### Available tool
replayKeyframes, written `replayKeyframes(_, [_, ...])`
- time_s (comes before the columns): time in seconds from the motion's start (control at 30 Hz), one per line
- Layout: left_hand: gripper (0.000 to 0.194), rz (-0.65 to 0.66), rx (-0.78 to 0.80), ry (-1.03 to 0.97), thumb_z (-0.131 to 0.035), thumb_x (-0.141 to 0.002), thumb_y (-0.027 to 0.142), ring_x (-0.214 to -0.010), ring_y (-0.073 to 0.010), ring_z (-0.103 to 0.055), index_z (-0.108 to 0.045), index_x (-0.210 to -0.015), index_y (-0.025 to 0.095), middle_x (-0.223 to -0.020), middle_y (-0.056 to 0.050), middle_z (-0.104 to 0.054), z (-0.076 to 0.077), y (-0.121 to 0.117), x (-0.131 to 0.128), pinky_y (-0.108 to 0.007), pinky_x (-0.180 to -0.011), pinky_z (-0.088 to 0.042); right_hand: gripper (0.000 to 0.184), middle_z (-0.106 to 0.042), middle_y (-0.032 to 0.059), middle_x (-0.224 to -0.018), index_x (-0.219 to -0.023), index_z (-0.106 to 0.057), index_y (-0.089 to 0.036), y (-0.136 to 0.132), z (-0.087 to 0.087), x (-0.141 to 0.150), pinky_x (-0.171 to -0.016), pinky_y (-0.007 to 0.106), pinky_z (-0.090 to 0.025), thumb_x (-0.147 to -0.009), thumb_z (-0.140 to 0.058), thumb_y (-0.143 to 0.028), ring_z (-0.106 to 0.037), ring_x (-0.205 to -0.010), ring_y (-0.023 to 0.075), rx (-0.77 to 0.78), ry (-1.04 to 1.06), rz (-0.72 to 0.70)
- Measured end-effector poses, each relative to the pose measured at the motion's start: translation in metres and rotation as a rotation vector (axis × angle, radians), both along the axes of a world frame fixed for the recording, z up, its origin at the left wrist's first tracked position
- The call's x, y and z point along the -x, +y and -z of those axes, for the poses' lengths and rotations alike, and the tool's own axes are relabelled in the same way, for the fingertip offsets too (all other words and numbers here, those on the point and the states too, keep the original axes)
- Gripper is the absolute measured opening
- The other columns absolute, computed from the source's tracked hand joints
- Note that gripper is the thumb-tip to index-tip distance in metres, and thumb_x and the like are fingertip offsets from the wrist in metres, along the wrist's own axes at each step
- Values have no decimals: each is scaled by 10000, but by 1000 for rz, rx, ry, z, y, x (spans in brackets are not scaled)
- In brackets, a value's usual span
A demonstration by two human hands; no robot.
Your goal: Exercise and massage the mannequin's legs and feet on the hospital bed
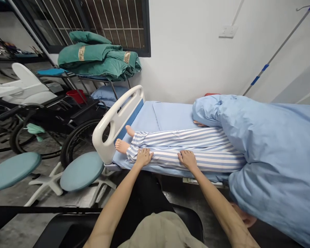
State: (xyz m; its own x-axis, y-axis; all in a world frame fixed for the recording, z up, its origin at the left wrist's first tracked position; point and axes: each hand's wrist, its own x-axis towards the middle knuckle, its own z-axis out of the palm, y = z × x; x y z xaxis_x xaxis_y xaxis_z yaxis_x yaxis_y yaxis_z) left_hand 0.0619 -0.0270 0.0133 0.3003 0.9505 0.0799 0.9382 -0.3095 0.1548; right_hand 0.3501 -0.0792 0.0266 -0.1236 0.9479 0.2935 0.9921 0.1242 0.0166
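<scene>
A figure in blue-and-white striped trousers (191, 144) lies on a hospital bed (167, 115), bare feet (122, 145) toward the white footboard (113, 120). A light blue blanket (271, 137) covers its upper part. My left hand (143, 156) rests flat on the near leg close to the ankle, fingers apart. My right hand (187, 159) lies flat on the same leg further up, fingers spread. Neither hand holds anything.
Two round teal stools (81, 171) stand left of the bed. A wheelchair (54, 124) sits behind them. Folded green blankets (100, 57) lie on a rack by the window. An IV pole (276, 51) leans against the wall at right. A black chair (67, 227) is below me.
</scene>
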Motion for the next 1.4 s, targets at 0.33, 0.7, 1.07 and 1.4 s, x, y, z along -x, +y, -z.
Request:
replayKeyframes(0.33, [563,-15,75,-29,-220,-900,459,-1240,-303,-384,-472,-1278,127,-1294,-166,-510,0,3,1,-509,-1068,-131,379,-667,73,-895,-936,-631,-179,-3,-2,4,-795,285,-262,-943,-312,-384,-542,-887,190,13,-34,22])
replayKeyframes(0.7, [610,-24,67,-94,-214,-896,464,-1247,-341,-367,-472,-1286,71,-1296,-203,-502,2,2,1,-527,-1074,-108,343,-679,51,-962,-966,-634,-198,-2,-8,8,-794,269,-278,-927,-358,-397,-557,-932,181,62,9,70])
replayKeyframes(1.07, [571,-44,112,-42,-216,-907,452,-1280,-310,-350,-464,-1297,116,-1334,-150,-492,-6,-1,1,-511,-1097,-115,344,-686,49,-936,-950,-639,-191,2,2,4,-807,272,-286,-907,-383,-415,-574,-917,190,19,15,34])
replayKeyframes(1.4, [500,-57,-71,-68,-288,-896,444,-1076,-294,-512,-613,-1094,120,-1094,-153,-625,0,6,-3,-491,-1012,-251,317,-677,52,-927,-943,-640,-189,1,-2,5,-804,272,-282,-915,-385,-376,-567,-910,180,-9,32,17])
